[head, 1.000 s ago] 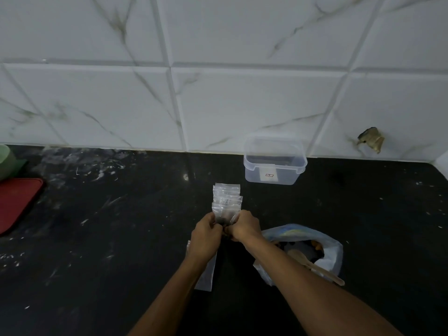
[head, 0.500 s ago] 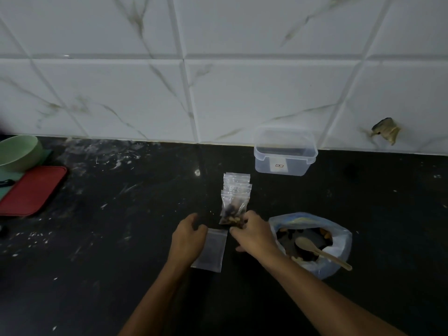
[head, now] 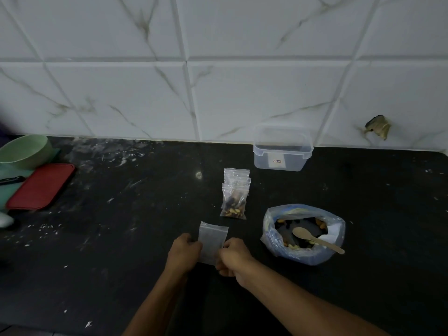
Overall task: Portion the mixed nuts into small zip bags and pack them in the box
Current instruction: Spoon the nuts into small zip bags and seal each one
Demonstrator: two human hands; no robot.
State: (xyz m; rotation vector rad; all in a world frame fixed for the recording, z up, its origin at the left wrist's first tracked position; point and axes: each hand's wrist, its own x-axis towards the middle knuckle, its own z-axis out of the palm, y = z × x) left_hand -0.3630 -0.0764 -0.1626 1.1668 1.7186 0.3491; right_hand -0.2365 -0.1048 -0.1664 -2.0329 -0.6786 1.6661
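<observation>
An empty small zip bag (head: 212, 240) lies flat on the black counter between my hands. My left hand (head: 184, 251) pinches its left edge and my right hand (head: 232, 257) pinches its right edge. Just beyond it lies a filled zip bag of mixed nuts (head: 234, 202), overlapping a short row of other small zip bags (head: 236, 176). To the right stands an open plastic bag of mixed nuts (head: 303, 232) with a wooden spoon (head: 315, 238) resting in it. A clear plastic box (head: 282, 151) without a lid sits by the wall.
At the far left are a green bowl (head: 24, 151), a red lid (head: 42, 186) and a dark knife handle (head: 12, 180). White specks and smears mark the black counter (head: 121, 226). A tiled wall rises behind, with a chipped hole (head: 378, 127) at right.
My hands let go of the filled nut bag, leaving it at the near end of the row. They moved toward me and took hold of the empty zip bag by both edges.
</observation>
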